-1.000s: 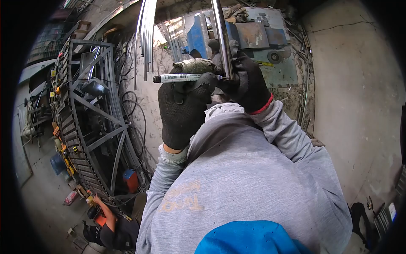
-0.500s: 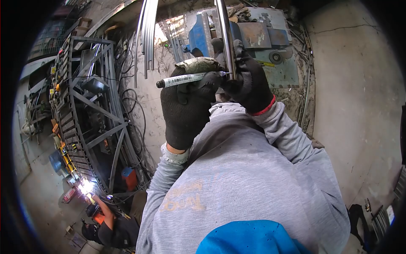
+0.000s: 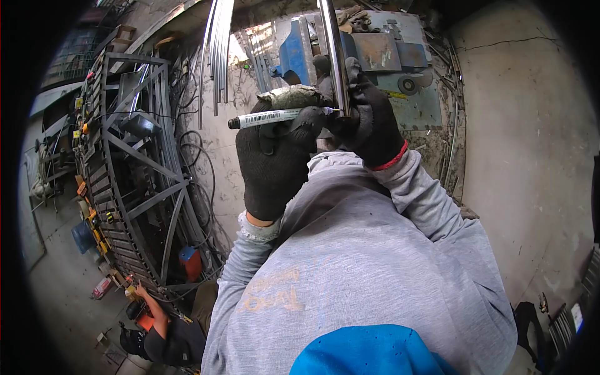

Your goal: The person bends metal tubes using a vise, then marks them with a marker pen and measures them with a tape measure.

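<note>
Gloved in black, my left hand (image 3: 275,156) is closed around a white marker (image 3: 270,117) with a barcode on its barrel. The marker lies nearly level, and its thin tip reaches the near end of a shiny metal tube (image 3: 335,56). My right hand (image 3: 375,119), in a black glove with a red cuff, grips that tube near the same end; some of its fingers are hidden behind it. The tube runs away from me toward the top of the view. A worn, grey-green surface (image 3: 290,97) shows above the marker at my left fingers.
Beyond the tube lie a blue metal piece (image 3: 292,53), flat plates (image 3: 376,52) and a dark disc (image 3: 407,85). Several thin tubes (image 3: 219,50) extend at upper left. A metal frame (image 3: 147,203) stands left, with cables beside it. A co-worker (image 3: 172,337) crouches at lower left.
The marker and my left hand have shifted very slightly left. My right hand keeps its grip on the tube. The bright welding light by the co-worker has gone out.
</note>
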A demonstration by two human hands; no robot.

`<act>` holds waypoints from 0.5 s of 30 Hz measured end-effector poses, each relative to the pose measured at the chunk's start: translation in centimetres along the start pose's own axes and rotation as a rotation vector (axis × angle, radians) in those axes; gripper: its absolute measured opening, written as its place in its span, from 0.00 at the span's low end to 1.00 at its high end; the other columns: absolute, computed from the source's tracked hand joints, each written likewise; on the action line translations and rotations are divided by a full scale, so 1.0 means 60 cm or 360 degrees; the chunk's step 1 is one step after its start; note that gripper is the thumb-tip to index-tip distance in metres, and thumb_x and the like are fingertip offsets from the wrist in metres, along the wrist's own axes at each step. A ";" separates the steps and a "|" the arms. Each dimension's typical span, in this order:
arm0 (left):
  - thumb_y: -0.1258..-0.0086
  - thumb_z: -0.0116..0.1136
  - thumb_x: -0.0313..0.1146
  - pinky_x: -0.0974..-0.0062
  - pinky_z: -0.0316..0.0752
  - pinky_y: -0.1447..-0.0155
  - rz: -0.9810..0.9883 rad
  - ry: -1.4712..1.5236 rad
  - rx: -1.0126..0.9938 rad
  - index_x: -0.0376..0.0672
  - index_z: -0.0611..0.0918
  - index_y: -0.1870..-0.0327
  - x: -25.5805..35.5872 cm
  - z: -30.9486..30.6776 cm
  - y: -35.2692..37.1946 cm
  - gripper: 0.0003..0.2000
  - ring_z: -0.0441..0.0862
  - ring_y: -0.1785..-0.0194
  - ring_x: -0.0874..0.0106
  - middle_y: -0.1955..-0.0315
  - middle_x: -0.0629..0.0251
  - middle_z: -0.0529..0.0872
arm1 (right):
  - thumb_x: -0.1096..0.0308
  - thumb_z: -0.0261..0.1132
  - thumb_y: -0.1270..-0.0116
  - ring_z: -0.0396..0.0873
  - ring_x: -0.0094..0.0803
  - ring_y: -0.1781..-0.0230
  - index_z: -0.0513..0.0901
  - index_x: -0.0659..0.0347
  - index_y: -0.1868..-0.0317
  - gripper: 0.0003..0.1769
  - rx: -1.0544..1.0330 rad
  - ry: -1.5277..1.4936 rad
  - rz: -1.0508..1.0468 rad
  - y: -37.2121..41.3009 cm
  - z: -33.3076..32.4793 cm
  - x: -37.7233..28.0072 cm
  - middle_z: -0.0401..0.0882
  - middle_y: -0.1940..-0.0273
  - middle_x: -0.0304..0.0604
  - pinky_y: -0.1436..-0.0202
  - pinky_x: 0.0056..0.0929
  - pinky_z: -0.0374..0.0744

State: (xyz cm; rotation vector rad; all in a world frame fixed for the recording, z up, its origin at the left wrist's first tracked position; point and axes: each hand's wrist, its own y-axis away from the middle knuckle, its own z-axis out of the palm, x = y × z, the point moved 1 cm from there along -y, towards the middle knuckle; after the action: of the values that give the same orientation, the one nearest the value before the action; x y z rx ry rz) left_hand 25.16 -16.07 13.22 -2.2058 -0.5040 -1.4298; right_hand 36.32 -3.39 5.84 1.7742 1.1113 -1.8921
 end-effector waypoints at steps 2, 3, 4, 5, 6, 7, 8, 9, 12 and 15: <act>0.26 0.67 0.25 0.85 0.72 0.64 -0.0269 0.0479 0.0119 0.35 0.85 0.49 0.000 0.005 0.001 0.09 0.81 0.67 0.84 0.64 0.68 0.90 | 0.41 0.70 0.29 0.83 0.53 0.41 0.84 0.67 0.56 0.31 0.0033 -0.0039 0.0018 -0.001 0.001 0.000 0.83 0.43 0.58 0.39 0.44 0.82; 0.27 0.67 0.25 0.84 0.73 0.65 -0.0201 0.0346 0.0117 0.35 0.85 0.49 -0.002 0.005 0.001 0.09 0.81 0.67 0.84 0.63 0.67 0.90 | 0.41 0.70 0.29 0.83 0.53 0.41 0.84 0.66 0.56 0.30 0.0038 -0.0041 0.0014 -0.001 0.000 -0.001 0.83 0.43 0.58 0.39 0.44 0.82; 0.27 0.67 0.25 0.84 0.73 0.65 -0.0167 0.0279 0.0115 0.35 0.85 0.49 -0.004 0.005 0.000 0.09 0.81 0.67 0.84 0.63 0.67 0.90 | 0.42 0.70 0.28 0.83 0.53 0.41 0.84 0.66 0.56 0.29 0.0044 -0.0044 0.0009 -0.002 0.000 -0.003 0.84 0.43 0.57 0.39 0.44 0.82; 0.27 0.67 0.25 0.84 0.73 0.65 -0.0133 0.0212 0.0115 0.35 0.85 0.49 -0.006 0.005 0.000 0.09 0.81 0.67 0.84 0.63 0.67 0.90 | 0.42 0.71 0.29 0.83 0.53 0.41 0.84 0.66 0.57 0.29 0.0019 0.0022 -0.0043 -0.004 -0.002 -0.008 0.84 0.43 0.58 0.38 0.44 0.81; 0.27 0.67 0.25 0.84 0.73 0.65 -0.0117 0.0188 0.0096 0.35 0.85 0.48 -0.008 0.005 -0.001 0.10 0.81 0.67 0.84 0.63 0.67 0.90 | 0.42 0.71 0.29 0.83 0.53 0.41 0.85 0.66 0.57 0.29 0.0005 0.0054 -0.0069 -0.005 -0.004 -0.011 0.84 0.43 0.58 0.38 0.44 0.81; 0.27 0.67 0.25 0.84 0.73 0.65 -0.0109 0.0176 0.0087 0.35 0.85 0.48 -0.009 0.003 -0.001 0.10 0.81 0.67 0.84 0.63 0.67 0.90 | 0.42 0.71 0.29 0.83 0.53 0.41 0.85 0.65 0.57 0.29 -0.0007 0.0087 -0.0096 -0.007 -0.007 -0.014 0.84 0.43 0.58 0.38 0.44 0.81; 0.27 0.67 0.25 0.84 0.73 0.65 -0.0101 0.0164 0.0079 0.35 0.85 0.47 -0.010 0.001 0.000 0.10 0.81 0.67 0.84 0.63 0.67 0.90 | 0.41 0.71 0.29 0.83 0.54 0.40 0.85 0.66 0.57 0.29 -0.0046 0.0170 -0.0107 -0.008 -0.008 -0.016 0.83 0.42 0.58 0.38 0.44 0.81; 0.27 0.67 0.25 0.85 0.73 0.65 0.0019 -0.0074 0.0023 0.35 0.85 0.47 -0.010 -0.003 0.001 0.11 0.80 0.67 0.84 0.63 0.67 0.90 | 0.41 0.71 0.29 0.83 0.54 0.40 0.85 0.66 0.57 0.30 -0.0066 0.0212 -0.0111 -0.009 -0.009 -0.016 0.83 0.41 0.59 0.37 0.44 0.81; 0.27 0.67 0.26 0.84 0.72 0.63 0.0243 -0.0320 -0.0049 0.35 0.86 0.46 -0.020 -0.014 -0.002 0.11 0.80 0.67 0.84 0.64 0.68 0.90 | 0.40 0.70 0.30 0.83 0.55 0.39 0.85 0.66 0.56 0.31 -0.0100 0.0340 -0.0198 -0.011 -0.012 -0.012 0.83 0.40 0.60 0.37 0.44 0.81; 0.27 0.66 0.26 0.84 0.72 0.62 0.0008 -0.0058 -0.0047 0.35 0.86 0.47 -0.001 -0.017 -0.002 0.11 0.79 0.66 0.84 0.64 0.68 0.90 | 0.40 0.70 0.30 0.83 0.55 0.39 0.84 0.67 0.56 0.31 -0.0108 0.0286 -0.0200 -0.011 -0.011 -0.006 0.83 0.39 0.60 0.37 0.45 0.81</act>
State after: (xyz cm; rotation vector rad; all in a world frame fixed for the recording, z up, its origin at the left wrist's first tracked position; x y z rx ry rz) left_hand 24.30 -16.54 13.54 -2.2580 -0.4926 -1.4056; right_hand 36.36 -2.60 6.46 1.9069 1.3628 -1.7672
